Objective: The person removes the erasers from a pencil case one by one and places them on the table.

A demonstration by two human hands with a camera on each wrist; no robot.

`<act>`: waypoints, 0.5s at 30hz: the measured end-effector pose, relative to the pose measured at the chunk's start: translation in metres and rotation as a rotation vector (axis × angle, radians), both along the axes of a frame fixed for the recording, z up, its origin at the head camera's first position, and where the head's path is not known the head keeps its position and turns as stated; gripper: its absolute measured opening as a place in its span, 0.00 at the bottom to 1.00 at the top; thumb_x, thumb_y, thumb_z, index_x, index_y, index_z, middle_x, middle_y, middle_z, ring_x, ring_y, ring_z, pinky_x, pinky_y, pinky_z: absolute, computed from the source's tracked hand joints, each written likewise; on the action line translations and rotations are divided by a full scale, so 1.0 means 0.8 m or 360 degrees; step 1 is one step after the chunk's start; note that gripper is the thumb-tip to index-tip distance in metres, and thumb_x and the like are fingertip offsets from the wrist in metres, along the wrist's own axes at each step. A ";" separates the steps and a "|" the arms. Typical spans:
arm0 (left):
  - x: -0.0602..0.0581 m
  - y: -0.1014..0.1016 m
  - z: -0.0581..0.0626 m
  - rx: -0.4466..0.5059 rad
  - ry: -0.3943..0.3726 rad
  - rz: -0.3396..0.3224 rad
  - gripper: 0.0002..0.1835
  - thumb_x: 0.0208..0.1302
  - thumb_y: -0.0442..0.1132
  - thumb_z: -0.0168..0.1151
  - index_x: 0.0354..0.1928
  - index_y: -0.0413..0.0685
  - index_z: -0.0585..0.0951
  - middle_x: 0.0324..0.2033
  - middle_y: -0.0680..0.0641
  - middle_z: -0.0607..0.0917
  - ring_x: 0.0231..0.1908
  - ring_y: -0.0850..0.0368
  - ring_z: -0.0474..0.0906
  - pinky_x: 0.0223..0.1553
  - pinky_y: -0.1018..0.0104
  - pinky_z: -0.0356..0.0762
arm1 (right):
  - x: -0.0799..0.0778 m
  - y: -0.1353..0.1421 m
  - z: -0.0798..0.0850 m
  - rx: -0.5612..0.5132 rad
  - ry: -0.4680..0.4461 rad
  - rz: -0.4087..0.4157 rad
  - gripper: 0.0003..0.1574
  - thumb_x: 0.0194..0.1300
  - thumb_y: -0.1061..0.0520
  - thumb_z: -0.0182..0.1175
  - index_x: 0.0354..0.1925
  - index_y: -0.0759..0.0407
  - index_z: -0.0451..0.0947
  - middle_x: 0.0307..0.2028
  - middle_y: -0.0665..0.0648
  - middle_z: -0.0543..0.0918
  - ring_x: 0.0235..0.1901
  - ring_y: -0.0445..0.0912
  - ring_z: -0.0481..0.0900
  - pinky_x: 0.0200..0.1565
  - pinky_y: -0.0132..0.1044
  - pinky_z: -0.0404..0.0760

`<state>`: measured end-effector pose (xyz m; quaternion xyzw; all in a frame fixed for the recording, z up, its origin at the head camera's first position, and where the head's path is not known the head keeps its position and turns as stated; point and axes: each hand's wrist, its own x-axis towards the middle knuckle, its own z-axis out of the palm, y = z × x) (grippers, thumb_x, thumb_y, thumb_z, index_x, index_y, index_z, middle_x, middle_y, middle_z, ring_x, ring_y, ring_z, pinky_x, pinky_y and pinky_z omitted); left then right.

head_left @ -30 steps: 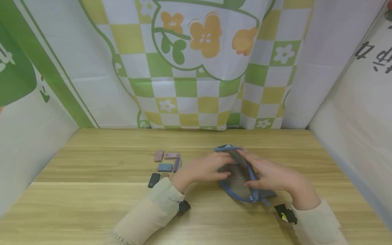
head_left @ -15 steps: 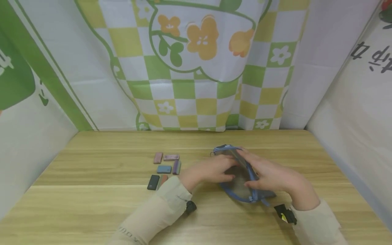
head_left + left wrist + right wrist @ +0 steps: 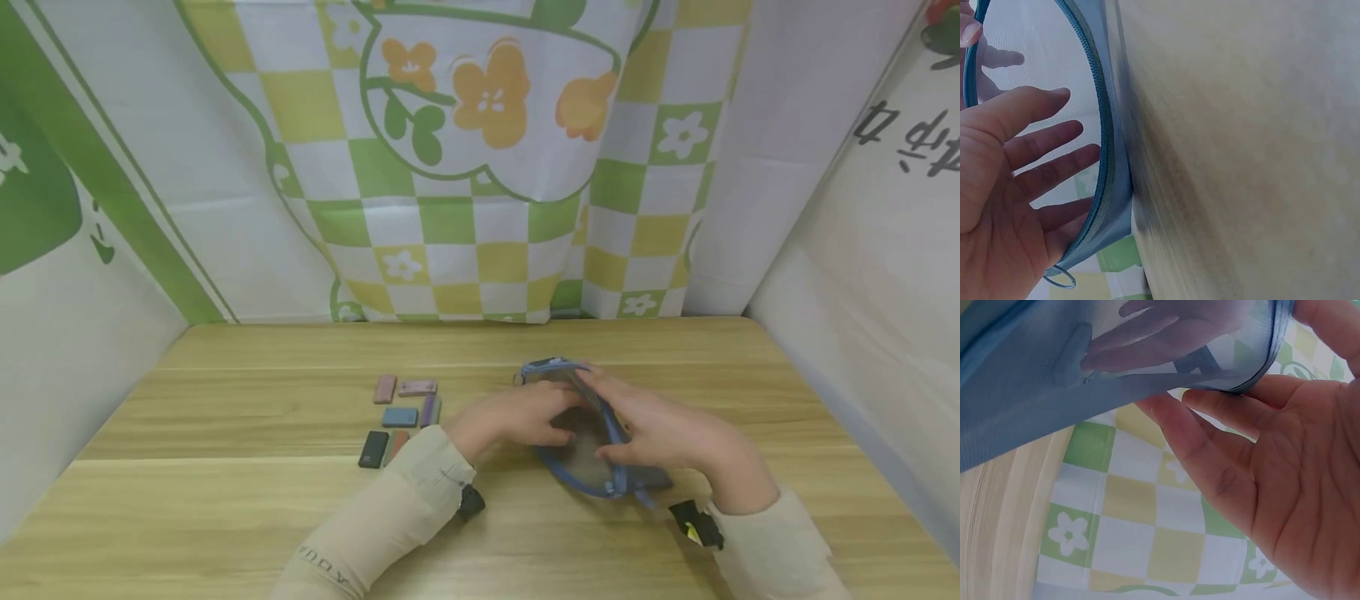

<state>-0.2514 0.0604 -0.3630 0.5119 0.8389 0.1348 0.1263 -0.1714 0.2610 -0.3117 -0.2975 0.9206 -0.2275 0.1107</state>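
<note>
A translucent blue-grey mesh zipper pouch (image 3: 585, 454) stands on the table with its zipped mouth gaping toward the left. My left hand (image 3: 528, 414) reaches into that mouth; in the left wrist view its fingers (image 3: 1054, 167) are spread and fairly straight, with nothing seen between them. Through the mesh in the right wrist view, the left hand's fingers show inside the pouch. My right hand (image 3: 660, 425) holds the pouch from the right, thumb and fingers around its edge. In the right wrist view the right palm (image 3: 1297, 487) lies beside the blue mesh (image 3: 1035, 406).
Left of the pouch lie several small blocks: a pink one (image 3: 386, 389), a pale pink one (image 3: 417, 388), a blue one (image 3: 401, 417), a purple one (image 3: 429, 410), a black one (image 3: 373, 449) and an orange-brown one (image 3: 398, 443). A checked curtain (image 3: 480, 225) hangs behind the table (image 3: 225, 500).
My left hand has moved slightly right, deeper into the pouch. The right hand keeps its hold, and the blocks lie in the same arrangement. The head view has shifted a little.
</note>
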 end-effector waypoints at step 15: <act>-0.008 0.001 -0.006 -0.0028 -0.0123 -0.0020 0.29 0.66 0.38 0.65 0.67 0.45 0.72 0.65 0.47 0.78 0.65 0.55 0.74 0.67 0.68 0.69 | -0.003 -0.001 -0.004 0.0002 -0.0054 -0.0015 0.57 0.63 0.55 0.67 0.77 0.67 0.45 0.76 0.73 0.46 0.74 0.66 0.53 0.70 0.62 0.61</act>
